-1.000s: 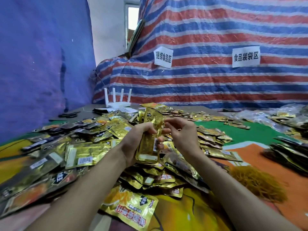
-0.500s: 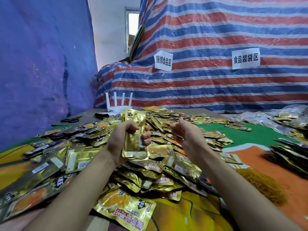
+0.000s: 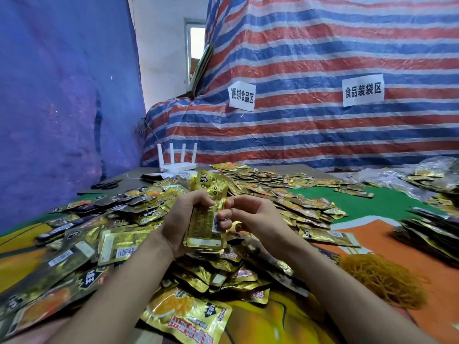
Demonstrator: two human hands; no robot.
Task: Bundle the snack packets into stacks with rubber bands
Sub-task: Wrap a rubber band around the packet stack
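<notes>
My left hand (image 3: 182, 219) grips an upright stack of gold snack packets (image 3: 207, 212) above the table's middle, fingers curled round its left edge and thumb across the front. My right hand (image 3: 253, 214) is right beside the stack with its fingers curled, the fingertips at the stack's right edge; whether it pinches a rubber band I cannot tell. A heap of loose gold packets (image 3: 223, 269) lies under both hands and spreads left and back. A pile of yellow rubber bands (image 3: 382, 279) sits on the table at the right.
Bundled dark packets (image 3: 432, 234) lie stacked at the right edge. A white router (image 3: 176, 165) and black scissors (image 3: 105, 185) stand at the back left. Striped tarpaulin (image 3: 323, 120) with two paper signs closes the back. Clear bags with packets (image 3: 422, 175) lie far right.
My right hand drew away from the stack half a second ago and has now come back against its right edge. The stack stays upright in my left hand.
</notes>
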